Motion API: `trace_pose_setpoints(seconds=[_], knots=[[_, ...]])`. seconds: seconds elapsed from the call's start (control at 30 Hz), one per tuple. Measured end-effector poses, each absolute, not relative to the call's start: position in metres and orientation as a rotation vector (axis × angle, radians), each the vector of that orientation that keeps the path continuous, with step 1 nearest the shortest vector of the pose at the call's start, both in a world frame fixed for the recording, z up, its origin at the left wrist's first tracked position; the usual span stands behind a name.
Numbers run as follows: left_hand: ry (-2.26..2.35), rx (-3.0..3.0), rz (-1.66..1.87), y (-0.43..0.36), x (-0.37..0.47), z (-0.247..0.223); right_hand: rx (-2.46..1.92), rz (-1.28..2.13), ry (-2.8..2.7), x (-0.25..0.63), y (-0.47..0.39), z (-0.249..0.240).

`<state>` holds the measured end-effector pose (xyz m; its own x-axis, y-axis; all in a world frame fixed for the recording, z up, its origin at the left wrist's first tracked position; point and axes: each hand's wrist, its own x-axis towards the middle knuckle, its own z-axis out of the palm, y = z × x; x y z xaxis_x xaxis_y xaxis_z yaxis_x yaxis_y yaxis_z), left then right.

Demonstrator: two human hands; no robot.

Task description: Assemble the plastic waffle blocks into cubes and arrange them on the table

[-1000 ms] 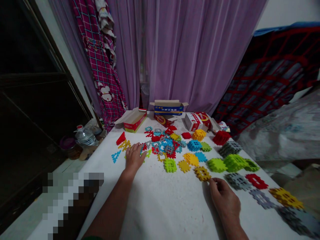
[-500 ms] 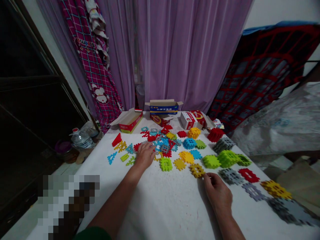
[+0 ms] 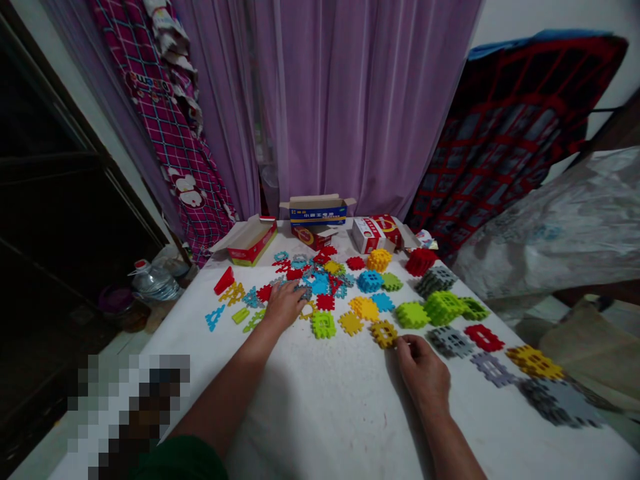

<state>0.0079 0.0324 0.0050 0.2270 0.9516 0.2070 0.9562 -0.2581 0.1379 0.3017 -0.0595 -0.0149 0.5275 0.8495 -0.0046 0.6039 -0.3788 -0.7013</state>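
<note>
On the white-covered table, my left hand reaches into a loose pile of plastic pieces, fingers spread over the pile's near left side by a dark grey piece. What its fingertips touch is too small to tell. My right hand is closed, thumb and fingers together, beside a dark yellow stack; anything between the fingers is hidden. A lime square piece and a yellow piece lie between my hands. Blue pieces and a red square are in the pile.
Sorted stacks run down the right side, among them lime, red and grey. Open boxes, one blue, one red and one white-and-red, stand at the back before a purple curtain. A water bottle is left of the table.
The whole view has shifted slightly. My left hand's fingers now cover the dark grey piece's left side, which was more exposed before. My right hand stays beside the dark yellow stack.
</note>
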Motion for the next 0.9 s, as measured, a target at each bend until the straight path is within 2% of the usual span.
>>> trace_pose_setpoints(seconds=[0.33,0.57,0.77,0.9], knots=[[-2.163,-2.133,-0.5,0.005,-0.004,0.005,-2.048,0.43,-1.18,0.304,-0.06,-0.019],[-1.873,-2.449,-0.523,-0.008,0.012,0.009,-2.048,0.458,-1.176,0.304,-0.06,-0.018],[-1.954,-2.43,-0.423,-0.008,0.015,0.008,-2.037,0.467,-1.172,0.302,-0.06,-0.017],[-1.994,-2.35,-0.524,-0.007,0.011,0.008,-2.022,0.462,-1.155,0.302,-0.06,-0.014]])
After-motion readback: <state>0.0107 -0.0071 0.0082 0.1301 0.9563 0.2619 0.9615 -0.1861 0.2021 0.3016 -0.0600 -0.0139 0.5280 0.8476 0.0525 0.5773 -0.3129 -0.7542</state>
